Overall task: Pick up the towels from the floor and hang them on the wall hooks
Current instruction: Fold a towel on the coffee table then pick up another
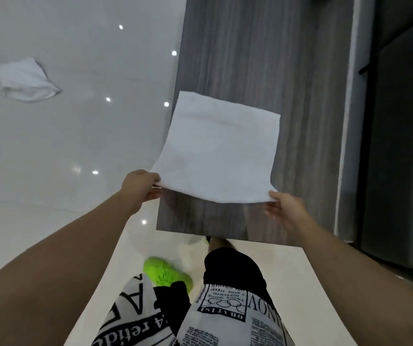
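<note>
Nearest the camera: newsprint-patterned shorts (215, 318) over black fabric, and below them a bright green shoe (166, 273) planted on pale glossy floor (50, 158).

Stretched forward from both lower corners: two bare forearms, meeting a white towel (219, 156) held up off the floor in front of the body. Left hand (143, 184) pinching the towel's near left corner between thumb and curled fingers; right hand (284, 208) gripping the near right corner, thumb on top, fingers tucked beneath the hem. Spread flat and nearly square between the two hands, the towel slanting up and away from the camera, its far edge highest.

Behind the towel: a dark wood-grain panel (250, 58), its lower edge just beyond the feet and reflecting a leg. Right of the panel: a pale vertical strip (347, 121), then dark grey cabinet fronts (400, 146) with a black bar handle (367, 67).

Farther off to the left, well apart from the hands: a second white towel (27, 79), crumpled in a loose heap on the glossy floor. Scattered across that same surface: small bright reflections of ceiling lights (108, 99).

No wall hooks identifiable from this angle.
</note>
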`<state>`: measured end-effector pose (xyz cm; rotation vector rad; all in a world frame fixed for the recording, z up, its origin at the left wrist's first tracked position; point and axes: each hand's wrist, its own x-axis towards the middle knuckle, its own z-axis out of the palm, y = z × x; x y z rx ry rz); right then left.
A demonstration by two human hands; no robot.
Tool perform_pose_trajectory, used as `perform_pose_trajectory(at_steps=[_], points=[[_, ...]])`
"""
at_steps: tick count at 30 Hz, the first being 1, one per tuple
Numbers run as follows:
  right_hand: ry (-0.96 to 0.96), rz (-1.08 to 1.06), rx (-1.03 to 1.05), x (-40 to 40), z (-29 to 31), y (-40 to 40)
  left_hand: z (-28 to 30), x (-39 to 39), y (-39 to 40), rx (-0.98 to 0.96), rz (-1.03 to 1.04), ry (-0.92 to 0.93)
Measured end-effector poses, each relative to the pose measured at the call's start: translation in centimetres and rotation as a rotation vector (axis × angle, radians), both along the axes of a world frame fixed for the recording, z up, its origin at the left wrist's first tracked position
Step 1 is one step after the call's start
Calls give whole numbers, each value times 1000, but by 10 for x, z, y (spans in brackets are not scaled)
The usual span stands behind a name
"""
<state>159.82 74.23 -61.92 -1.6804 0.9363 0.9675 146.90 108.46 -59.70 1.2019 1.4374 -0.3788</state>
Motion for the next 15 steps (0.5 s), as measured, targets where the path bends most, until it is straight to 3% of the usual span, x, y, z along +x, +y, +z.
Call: perform_pose_trajectory(at_steps=[8, 15], points=[[-498, 63, 138, 13, 176, 94, 169, -27, 89, 219, 49, -406], [-817, 262, 306, -30, 332, 195, 329, -115, 177, 523, 123, -562]])
